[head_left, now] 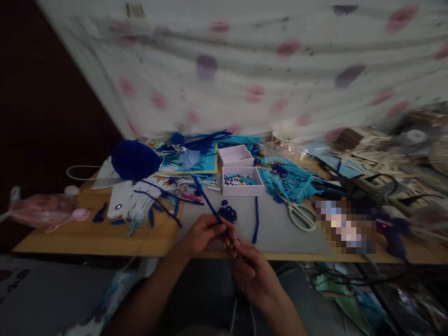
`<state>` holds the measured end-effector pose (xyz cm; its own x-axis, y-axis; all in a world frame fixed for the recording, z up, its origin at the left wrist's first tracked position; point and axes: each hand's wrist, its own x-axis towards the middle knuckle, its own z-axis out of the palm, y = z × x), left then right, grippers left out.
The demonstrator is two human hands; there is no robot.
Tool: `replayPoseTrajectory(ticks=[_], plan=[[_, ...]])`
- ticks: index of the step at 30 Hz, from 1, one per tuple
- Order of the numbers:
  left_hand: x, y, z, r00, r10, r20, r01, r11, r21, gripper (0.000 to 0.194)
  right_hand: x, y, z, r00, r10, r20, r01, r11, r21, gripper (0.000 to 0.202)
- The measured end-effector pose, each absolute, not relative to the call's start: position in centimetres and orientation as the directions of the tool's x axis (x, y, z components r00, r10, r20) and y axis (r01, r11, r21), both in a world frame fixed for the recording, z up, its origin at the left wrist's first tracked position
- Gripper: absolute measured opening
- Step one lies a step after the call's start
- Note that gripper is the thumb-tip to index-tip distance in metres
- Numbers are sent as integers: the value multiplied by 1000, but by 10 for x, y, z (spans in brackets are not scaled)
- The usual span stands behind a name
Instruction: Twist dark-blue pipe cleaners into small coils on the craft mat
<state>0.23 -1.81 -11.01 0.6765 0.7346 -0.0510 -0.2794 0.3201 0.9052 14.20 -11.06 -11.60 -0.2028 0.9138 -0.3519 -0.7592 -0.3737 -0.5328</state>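
Between my left thumb and fingers is a dark blue pipe cleaner [208, 200], its free length pointing up and away over the mat. My left hand [206, 233] is closed on it near its lower end. My right hand [250, 266] meets the left fingertips there, fingers closed; a thin item seems to be in its grip, too dark to make out. Just beyond my hands, a cluster of dark blue curled loops [227, 213] lies on the grey mat [280, 233]. Another dark blue pipe cleaner [256, 219] lies to the right of it.
Behind the loops stands a pale pink box [242, 188] of beads. White-handled scissors [301, 217] and a purple glue gun [392, 231] lie to the right. Light blue pipe-cleaner pieces [294, 179] are heaped behind. At left are a dark blue pouf [135, 160] and white case [119, 199].
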Motion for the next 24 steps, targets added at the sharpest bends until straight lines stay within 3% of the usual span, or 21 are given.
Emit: replayPoseTrajectory(ticks=[3, 5, 6, 8, 10, 11, 12, 14, 17, 18, 20, 22, 24], plan=[[3, -21, -109, 596, 799, -82, -220, 261, 940, 38, 141, -106, -124, 11, 962, -273, -563, -219, -797, 27], [6, -25, -107, 534, 839, -105, -195, 243, 950, 37, 144, -107, -125, 195, 980, -37, -173, -2, -985, 25], [8, -27, -106, 501, 857, -124, -190, 248, 950, 36, 146, -108, -125, 238, 962, 133, 94, 114, -989, 22], [12, -32, -103, 434, 884, -175, -200, 284, 938, 35, 150, -112, -122, 167, 878, 448, 570, 285, -771, 16], [16, -37, -99, 382, 898, -219, -232, 323, 918, 35, 154, -117, -118, 28, 802, 597, 791, 347, -504, 19], [17, -40, -96, 366, 901, -234, -251, 338, 907, 35, 156, -118, -116, -8, 786, 619, 823, 357, -442, 19], [18, -41, -93, 361, 899, -247, -267, 353, 897, 36, 157, -119, -113, -10, 787, 617, 820, 360, -445, 19], [19, -43, -89, 385, 887, -256, -286, 378, 881, 37, 160, -118, -109, 78, 844, 530, 709, 327, -625, 19], [17, -42, -88, 473, 860, -193, -278, 353, 893, 34, 164, -115, -102, 198, 972, 127, 195, 88, -977, 23], [16, -41, -90, 490, 858, -153, -269, 316, 910, 33, 165, -114, -100, 172, 984, -39, -10, -38, -999, 27], [15, -39, -93, 483, 871, -84, -237, 223, 946, 30, 165, -113, -98, 75, 961, -267, -292, -235, -927, 34], [15, -37, -97, 430, 902, -43, -193, 138, 971, 25, 163, -112, -99, 60, 953, -298, -361, -257, -896, 36], [17, -37, -98, 363, 932, -12, -154, 72, 985, 19, 162, -113, -102, 167, 976, -143, -203, -108, -973, 31]])
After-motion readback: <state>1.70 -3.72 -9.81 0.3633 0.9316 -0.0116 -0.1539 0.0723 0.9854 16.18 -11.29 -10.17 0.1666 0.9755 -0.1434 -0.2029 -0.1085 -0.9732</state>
